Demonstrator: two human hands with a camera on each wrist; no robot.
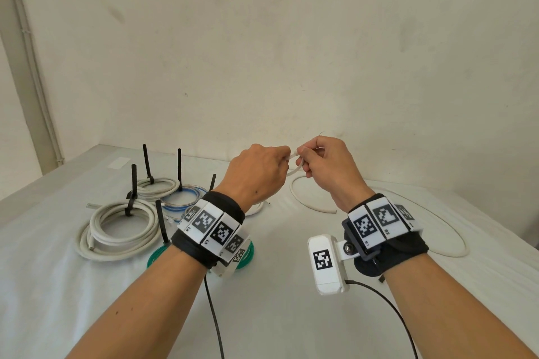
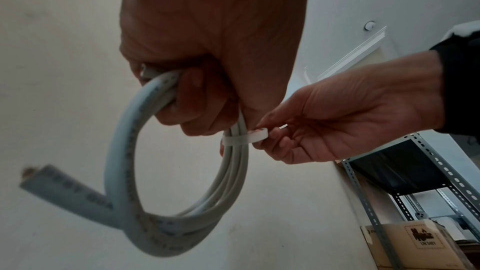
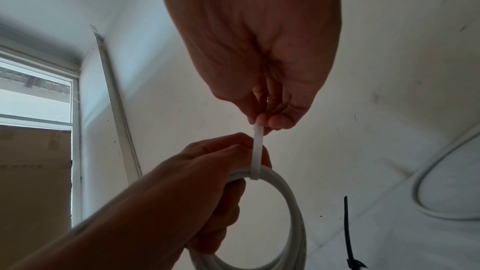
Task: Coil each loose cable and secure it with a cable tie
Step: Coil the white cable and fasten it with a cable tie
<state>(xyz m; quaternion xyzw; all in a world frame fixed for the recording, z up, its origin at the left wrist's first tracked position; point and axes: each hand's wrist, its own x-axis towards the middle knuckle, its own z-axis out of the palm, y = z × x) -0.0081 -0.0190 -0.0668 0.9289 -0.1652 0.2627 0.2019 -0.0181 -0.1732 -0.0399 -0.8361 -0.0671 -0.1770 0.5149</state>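
My left hand [image 1: 278,159] grips a small coil of white cable [image 2: 122,151] above the table, its fingers curled round the top of the loops. A white cable tie [image 2: 235,142] is wrapped round the coil's strands just beside those fingers. My right hand [image 1: 303,154] pinches the tie's free strap [image 3: 257,147] between thumb and fingertips, close to the left hand. One cut cable end [image 2: 39,180] sticks out below the coil. In the head view the hands hide most of the coil [image 1: 293,172].
On the white-covered table [image 1: 291,315], left, lie several coils bound with black ties: two white [image 1: 116,230] [image 1: 159,185], a blue-and-clear one [image 1: 180,204], a green one [image 1: 156,258]. A loose white cable [image 1: 455,245] sprawls on the right. The wall stands close behind.
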